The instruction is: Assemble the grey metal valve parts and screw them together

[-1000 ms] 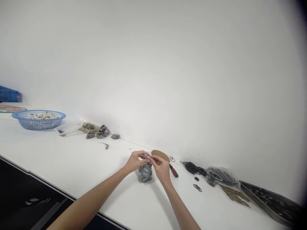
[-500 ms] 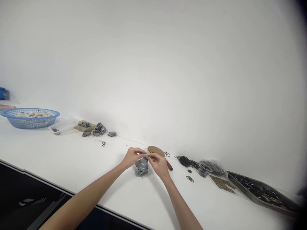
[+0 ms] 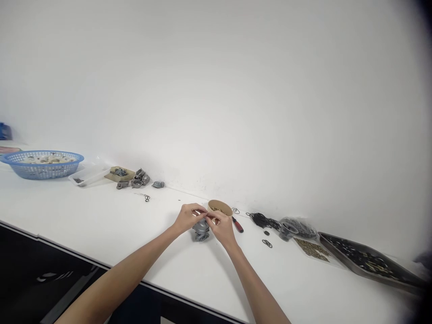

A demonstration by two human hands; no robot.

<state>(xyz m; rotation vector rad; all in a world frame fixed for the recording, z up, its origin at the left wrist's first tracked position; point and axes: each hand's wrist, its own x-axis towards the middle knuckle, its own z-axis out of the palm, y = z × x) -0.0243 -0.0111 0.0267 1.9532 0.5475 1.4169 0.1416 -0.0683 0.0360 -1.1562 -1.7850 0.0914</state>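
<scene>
One grey metal casting (image 3: 201,230) is seen on the white bench (image 3: 101,225), steadied from its left by the left hand (image 3: 187,217), fingers curled against it. The right hand (image 3: 220,226) is pinched narrow just above the casting; what is held between its fingertips cannot be told. One brown paper cup (image 3: 219,207) is found just behind the hands, one red-handled screwdriver (image 3: 237,224) beside it. One blue basket (image 3: 42,164) is placed far left, one dark metal tray (image 3: 367,264) far right. Four loose grey castings (image 3: 138,179) are counted near the wall.
</scene>
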